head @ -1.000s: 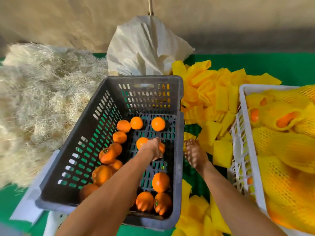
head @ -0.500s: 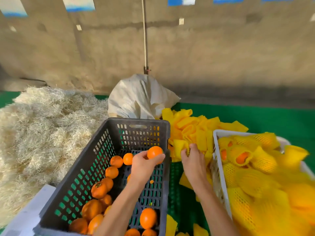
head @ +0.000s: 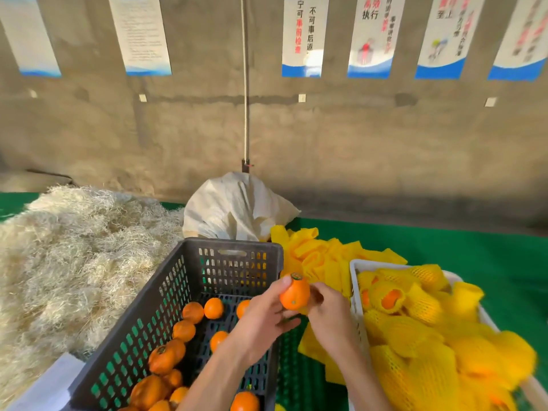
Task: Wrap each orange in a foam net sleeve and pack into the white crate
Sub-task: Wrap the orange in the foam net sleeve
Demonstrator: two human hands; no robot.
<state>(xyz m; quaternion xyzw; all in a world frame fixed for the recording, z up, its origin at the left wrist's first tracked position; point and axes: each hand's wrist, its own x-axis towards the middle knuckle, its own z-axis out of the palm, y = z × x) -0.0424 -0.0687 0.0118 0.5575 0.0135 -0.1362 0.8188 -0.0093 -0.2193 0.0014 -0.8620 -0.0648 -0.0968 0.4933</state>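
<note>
Left hand (head: 264, 317) gripping orange (head: 294, 295) just right of dark crate (head: 166, 295); right hand (head: 330, 314) touching orange too, grip on anything hard telling; white crate (head: 354, 266) further right.

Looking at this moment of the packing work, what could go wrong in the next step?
1. The left hand holds the orange between thumb and fingers, above the rim of the dark crate. If the grip slips while a sleeve goes on, the fruit may drop and bruise.
2. The right hand touches the orange, but whether it holds a sleeve is not visible; it may need to reach the foam sleeves again.
3. The white crate already looks heaped; a new fruit may roll off.
</note>
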